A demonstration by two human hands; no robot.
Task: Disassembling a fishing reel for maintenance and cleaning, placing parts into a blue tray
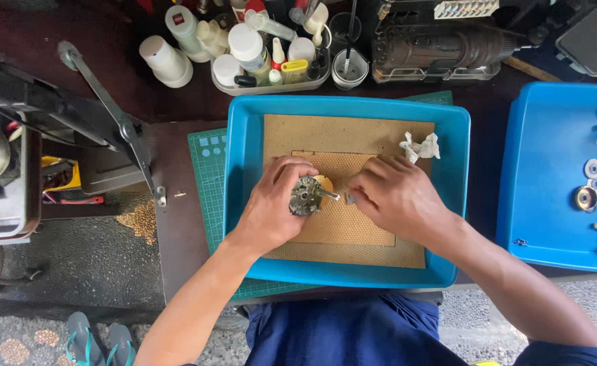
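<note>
Left hand (271, 207) grip wraps round toothed metal part (306, 196); right hand (390, 196) grip pinches small metal piece (350, 200); over textured tan mat (352, 224).

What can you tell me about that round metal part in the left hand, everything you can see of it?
The round metal part is a grey, dull, worn-looking disc with a ridged or toothed face and a short shaft sticking out toward the right. It is held on its side over the tan mat inside the blue tray. The left hand wraps around it; the right hand sits just beside the shaft tip, pinching something small. Its rear is hidden.
</note>
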